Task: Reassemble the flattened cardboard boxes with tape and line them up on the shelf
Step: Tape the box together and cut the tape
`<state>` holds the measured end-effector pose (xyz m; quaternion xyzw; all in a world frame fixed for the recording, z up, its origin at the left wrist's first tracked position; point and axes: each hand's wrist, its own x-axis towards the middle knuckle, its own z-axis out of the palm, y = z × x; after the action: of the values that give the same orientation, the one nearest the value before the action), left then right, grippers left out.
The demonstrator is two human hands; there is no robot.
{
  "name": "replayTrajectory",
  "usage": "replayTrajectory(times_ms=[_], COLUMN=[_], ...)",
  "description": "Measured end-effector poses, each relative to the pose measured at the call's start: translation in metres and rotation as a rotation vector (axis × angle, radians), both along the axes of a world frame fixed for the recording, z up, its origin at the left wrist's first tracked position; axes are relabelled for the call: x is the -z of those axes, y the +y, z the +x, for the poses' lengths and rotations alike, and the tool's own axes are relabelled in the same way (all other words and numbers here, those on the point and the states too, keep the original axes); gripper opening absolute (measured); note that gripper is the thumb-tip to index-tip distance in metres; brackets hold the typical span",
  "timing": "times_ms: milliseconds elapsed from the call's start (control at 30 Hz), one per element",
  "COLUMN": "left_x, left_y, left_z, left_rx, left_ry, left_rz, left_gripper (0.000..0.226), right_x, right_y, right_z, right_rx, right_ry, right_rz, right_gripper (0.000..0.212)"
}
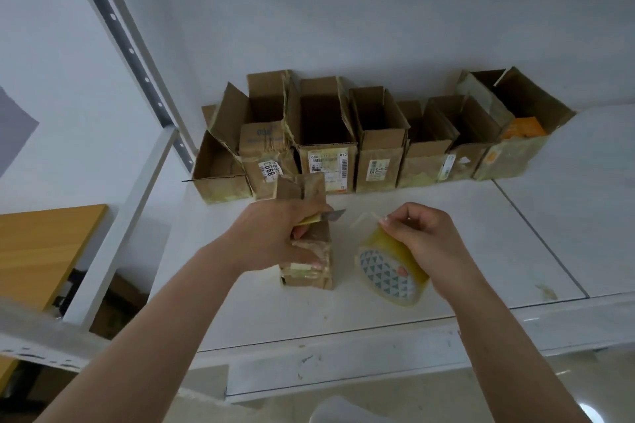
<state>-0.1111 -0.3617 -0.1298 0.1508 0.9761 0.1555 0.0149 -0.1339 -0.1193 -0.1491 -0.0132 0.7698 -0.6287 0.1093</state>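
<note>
On the white shelf [481, 233], front centre: left hand [275, 233] grips a small box [309, 264] standing upright, with a yellow cutter [326, 216] in the same fist, blade pointing right. Just right, right hand [422, 237] pinches the tape end, roll [391, 271] hanging on its fingers. Open boxes [360, 137] line the back wall.

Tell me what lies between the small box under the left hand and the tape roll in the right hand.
In the head view, only bare white shelf separates the small brown cardboard box from the clear yellowish tape roll; higher up, a grey knife blade pokes from the left hand.
</note>
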Motion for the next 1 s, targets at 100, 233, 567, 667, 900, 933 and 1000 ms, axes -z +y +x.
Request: replayTrajectory(times_ms=[100,233,567,667,900,933,1000], left_x=[0.001,-0.001,-0.017,-0.014,-0.011,-0.011,-0.011], left_y=[0.002,0.011,0.059,0.059,0.047,0.044,0.038], left_z=[0.003,0.010,0.027,0.032,0.040,0.041,0.043], left_rx=[-0.101,-0.239,-0.394,-0.396,-0.475,-0.487,-0.510], left_ry=[-0.022,0.119,-0.062,-0.047,0.110,0.125,0.162], left_rz=[0.242,0.451,0.840,0.908,0.905,0.918,0.962], left_gripper=[0.067,0.022,0.059,0.028,0.031,0.031,0.034], right_x=[-0.011,-0.023,-0.048,-0.050,-0.053,-0.054,-0.056], right_y=[-0.003,-0.004,-0.014,-0.017,-0.022,-0.022,-0.021], right_z=[0.001,0.004,0.021,0.026,0.028,0.027,0.021], right_rx=[-0.042,-0.067,-0.158,-0.195,-0.345,-0.356,-0.343], right_ry=[0.028,0.069,0.159,0.137,0.014,0.013,0.013], right_rz=[0.014,0.039,0.081,0.107,-0.026,-0.044,-0.066], right_gripper=[0.020,0.017,0.013,0.012,0.030,0.041,0.058])
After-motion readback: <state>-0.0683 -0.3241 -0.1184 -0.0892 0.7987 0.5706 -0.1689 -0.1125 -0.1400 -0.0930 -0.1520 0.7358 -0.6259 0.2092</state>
